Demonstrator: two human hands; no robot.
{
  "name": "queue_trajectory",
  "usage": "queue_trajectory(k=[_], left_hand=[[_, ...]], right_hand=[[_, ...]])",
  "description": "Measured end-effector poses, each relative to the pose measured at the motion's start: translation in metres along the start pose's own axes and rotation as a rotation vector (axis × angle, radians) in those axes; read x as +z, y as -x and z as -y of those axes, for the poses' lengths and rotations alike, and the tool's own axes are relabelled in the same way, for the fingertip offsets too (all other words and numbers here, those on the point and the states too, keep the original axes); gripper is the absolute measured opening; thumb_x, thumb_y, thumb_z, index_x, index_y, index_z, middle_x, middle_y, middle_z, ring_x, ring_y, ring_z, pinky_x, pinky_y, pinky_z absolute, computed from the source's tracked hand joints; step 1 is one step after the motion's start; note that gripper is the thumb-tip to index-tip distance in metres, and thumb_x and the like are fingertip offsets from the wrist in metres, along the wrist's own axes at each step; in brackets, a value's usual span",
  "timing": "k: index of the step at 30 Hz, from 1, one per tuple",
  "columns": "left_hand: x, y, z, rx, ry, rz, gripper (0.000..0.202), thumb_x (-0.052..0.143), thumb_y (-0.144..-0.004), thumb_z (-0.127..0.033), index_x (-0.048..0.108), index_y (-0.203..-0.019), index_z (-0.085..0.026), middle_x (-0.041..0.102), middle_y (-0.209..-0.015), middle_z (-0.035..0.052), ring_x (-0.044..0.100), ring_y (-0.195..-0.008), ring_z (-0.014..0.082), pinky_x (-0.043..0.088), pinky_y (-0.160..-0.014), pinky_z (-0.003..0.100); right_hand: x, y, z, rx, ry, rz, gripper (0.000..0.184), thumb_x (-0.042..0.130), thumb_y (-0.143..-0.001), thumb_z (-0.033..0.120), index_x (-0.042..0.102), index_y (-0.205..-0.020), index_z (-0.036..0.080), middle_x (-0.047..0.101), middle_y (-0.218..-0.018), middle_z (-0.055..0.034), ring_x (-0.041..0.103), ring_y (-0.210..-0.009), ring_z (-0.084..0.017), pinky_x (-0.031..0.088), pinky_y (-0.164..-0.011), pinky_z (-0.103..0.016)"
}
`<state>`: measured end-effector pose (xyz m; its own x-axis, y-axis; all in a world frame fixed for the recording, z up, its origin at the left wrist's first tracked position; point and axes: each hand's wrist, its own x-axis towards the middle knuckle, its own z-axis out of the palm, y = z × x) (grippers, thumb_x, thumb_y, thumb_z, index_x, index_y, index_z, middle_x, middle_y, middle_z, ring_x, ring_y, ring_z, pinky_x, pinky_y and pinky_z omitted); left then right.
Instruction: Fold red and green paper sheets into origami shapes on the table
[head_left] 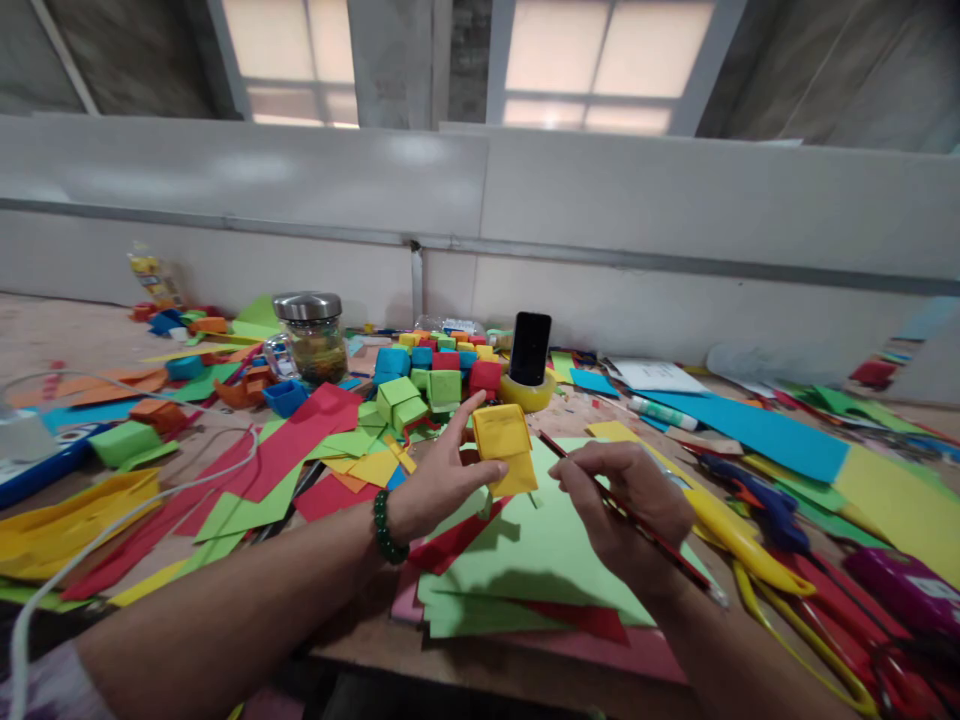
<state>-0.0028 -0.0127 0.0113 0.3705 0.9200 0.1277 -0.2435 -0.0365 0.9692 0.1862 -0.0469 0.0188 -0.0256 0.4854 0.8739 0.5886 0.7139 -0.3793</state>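
while left hand grips yellow box, right hand pinches pencil | piled boxes look done | green sheets lie unfolded

Two bright paned windows in a grey wall above white panels, behind a wooden table.

I see a person's left hand gripping a yellow paper box; the right hand holds a pencil to its right. Nearby, pale-green sheets lie on the tabletop; farther off, coloured paper cubes.
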Motion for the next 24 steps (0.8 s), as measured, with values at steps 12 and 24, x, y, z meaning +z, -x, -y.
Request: queue_trajectory(k=[12, 24], left_hand=[[0.004, 0.004, -0.002, -0.02, -0.029, 0.021, 0.096, 0.07, -0.072, -0.016, 0.017, -0.152, -0.028, 0.056, -0.129, 0.0123, 0.061, -0.106, 0.0264, 0.05, -0.091, 0.044], [0.004, 0.003, -0.005, -0.021, -0.069, 0.058, 0.1, 0.066, -0.069, -0.011, 0.013, -0.153, -0.025, 0.053, -0.136, 0.0117, 0.059, -0.113, 0.0265, 0.049, -0.095, 0.041]], right_hand=[[-0.001, -0.008, 0.009, -0.031, -0.066, 0.206, 0.006, 0.061, -0.083, 0.016, 0.058, -0.082, 0.021, 0.062, -0.065, 0.004, 0.058, -0.052, -0.01, 0.047, -0.052, -0.023], [0.001, -0.009, 0.009, -0.089, -0.079, 0.284, 0.013, 0.06, -0.078, 0.012, 0.056, -0.07, 0.02, 0.06, -0.058, 0.0043, 0.054, -0.048, -0.008, 0.043, -0.049, -0.019]])
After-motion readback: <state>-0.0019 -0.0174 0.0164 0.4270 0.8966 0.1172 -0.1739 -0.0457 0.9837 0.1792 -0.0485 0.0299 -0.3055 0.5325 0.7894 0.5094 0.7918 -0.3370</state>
